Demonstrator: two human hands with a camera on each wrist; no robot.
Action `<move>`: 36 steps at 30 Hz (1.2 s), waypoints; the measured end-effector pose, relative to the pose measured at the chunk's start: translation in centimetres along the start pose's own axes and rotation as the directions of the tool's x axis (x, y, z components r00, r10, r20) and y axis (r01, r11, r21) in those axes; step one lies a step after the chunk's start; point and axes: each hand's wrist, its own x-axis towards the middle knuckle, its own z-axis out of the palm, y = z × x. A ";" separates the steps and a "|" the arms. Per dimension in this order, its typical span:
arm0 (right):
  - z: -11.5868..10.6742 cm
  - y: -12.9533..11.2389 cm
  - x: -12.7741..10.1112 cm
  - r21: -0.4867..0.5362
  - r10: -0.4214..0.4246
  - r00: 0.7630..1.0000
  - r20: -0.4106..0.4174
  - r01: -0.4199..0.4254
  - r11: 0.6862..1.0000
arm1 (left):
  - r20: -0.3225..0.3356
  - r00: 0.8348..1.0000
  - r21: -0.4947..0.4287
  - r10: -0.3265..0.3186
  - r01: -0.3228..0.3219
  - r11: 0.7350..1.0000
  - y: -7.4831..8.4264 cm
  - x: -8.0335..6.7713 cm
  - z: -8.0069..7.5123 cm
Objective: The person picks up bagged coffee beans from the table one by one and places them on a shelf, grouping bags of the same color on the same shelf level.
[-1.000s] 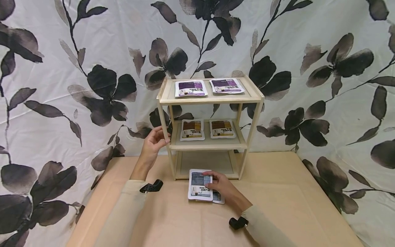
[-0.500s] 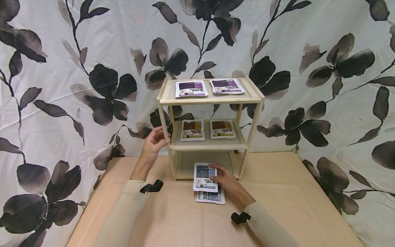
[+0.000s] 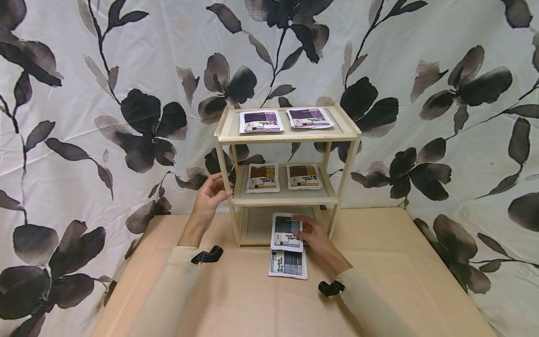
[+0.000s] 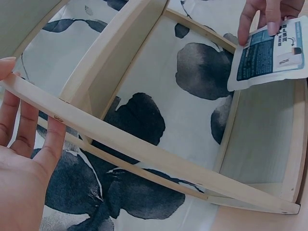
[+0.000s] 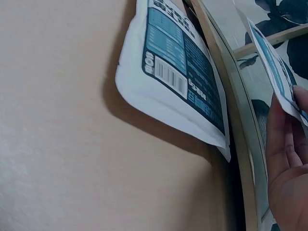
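Note:
A small wooden three-level rack (image 3: 286, 135) stands at the back of the table. My right hand (image 3: 300, 229) pinches a blue-and-white packet (image 3: 285, 230) by its right edge and holds it at the front of the rack's bottom level (image 3: 261, 227). The left wrist view shows that packet (image 4: 269, 53) over the bottom level, with the right hand's fingertips (image 4: 250, 19) on it. A second blue packet (image 3: 288, 263) (image 5: 178, 72) lies flat on the table just in front of the rack. My left hand (image 3: 214, 187) (image 4: 24, 144) holds the rack's left front post (image 3: 223, 187) between thumb and fingers.
Two purple packets (image 3: 260, 120) lie on the top level and two brown ones (image 3: 263, 177) on the middle level. The tan table (image 3: 400, 262) stretches to both sides of the rack. A flower-print cloth (image 3: 442, 93) hangs behind.
My right hand has lifted the upper blue packet off the other one and carried it forward and a little right to the rack's bottom level. The left hand has stayed on the post.

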 end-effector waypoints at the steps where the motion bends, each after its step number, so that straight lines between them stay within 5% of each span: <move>1: -0.1 -0.1 0.1 -0.019 -0.004 1.000 -0.006 0.004 1.000 | -0.001 1.000 0.000 0.001 -0.001 1.000 0.0 0.0 0.0; 9: -0.6 -3.1 -0.1 -0.127 -0.003 1.000 -0.031 -0.001 0.992 | 0.000 1.000 0.004 0.005 -0.005 1.000 0.2 0.1 0.1; 17: -1.1 -0.3 1.6 -0.200 0.040 0.989 -0.145 -0.069 0.977 | 0.003 1.000 -0.002 0.002 -0.002 1.000 0.1 0.0 0.0; 36: -0.9 -0.3 3.0 -0.174 0.130 0.963 -0.235 -0.174 0.969 | 0.003 1.000 0.004 0.005 -0.005 1.000 0.2 -0.2 0.1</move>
